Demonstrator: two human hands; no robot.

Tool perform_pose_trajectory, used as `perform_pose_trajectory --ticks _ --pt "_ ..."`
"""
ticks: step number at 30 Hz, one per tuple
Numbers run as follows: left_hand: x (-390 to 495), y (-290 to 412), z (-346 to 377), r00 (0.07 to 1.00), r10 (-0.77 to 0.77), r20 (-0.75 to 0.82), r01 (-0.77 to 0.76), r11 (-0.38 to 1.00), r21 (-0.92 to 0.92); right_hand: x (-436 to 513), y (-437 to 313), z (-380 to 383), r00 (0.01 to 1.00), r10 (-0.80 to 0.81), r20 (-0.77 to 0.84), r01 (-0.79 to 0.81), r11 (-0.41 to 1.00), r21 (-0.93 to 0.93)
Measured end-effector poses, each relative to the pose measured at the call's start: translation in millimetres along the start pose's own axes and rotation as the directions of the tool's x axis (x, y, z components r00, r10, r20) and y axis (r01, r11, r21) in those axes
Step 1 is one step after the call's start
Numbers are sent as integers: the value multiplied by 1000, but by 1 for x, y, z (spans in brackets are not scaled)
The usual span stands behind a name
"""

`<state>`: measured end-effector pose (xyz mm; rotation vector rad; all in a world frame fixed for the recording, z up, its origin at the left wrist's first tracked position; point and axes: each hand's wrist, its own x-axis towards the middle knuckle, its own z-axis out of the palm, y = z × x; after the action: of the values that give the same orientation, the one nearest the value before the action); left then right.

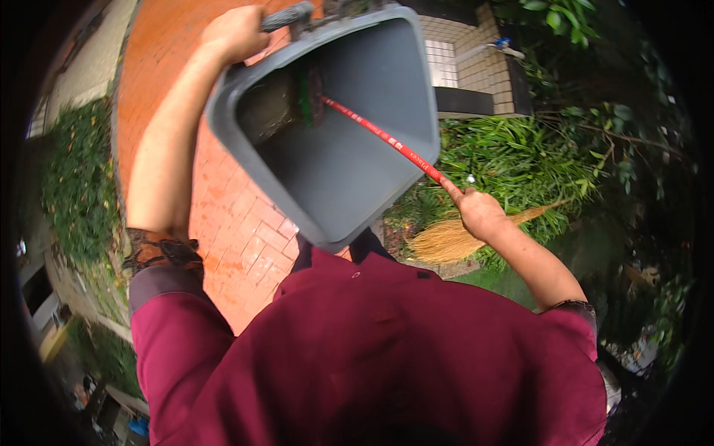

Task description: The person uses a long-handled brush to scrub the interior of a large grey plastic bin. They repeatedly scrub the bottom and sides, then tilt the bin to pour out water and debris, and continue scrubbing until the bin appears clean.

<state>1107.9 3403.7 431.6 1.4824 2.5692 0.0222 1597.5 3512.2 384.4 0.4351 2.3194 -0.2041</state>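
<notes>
A large grey plastic wheelie bin point(357, 167) leans towards me, its mouth facing up. My left hand point(235, 34) grips the bin's dark handle bar point(285, 18) at the far rim. In my right hand point(481, 213) is the red shaft of a long-handled brush point(385, 136), which runs down into the bin. The brush head point(313, 95), with green bristles, is near the bin's bottom, where wet, murky brownish water point(270, 108) shows. Shadow hides part of the inside.
A straw broom point(446, 242) lies by the green plants point(502, 161) on my right. Beyond stands a tiled basin point(446, 61) with a blue-handled tap point(502, 43). Wet red brick paving point(245, 223) runs under the bin, with a hedge point(81, 184) at left.
</notes>
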Motion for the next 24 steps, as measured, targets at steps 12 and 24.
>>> perform_pose_trajectory --ticks 12,24 --pt "-3 -74 -11 959 -273 -80 262 956 -132 99 86 -13 999 -32 6 32 998 54" --pt "53 24 -41 944 -325 60 323 946 34 185 101 73 954 -195 -226 292 768 571"
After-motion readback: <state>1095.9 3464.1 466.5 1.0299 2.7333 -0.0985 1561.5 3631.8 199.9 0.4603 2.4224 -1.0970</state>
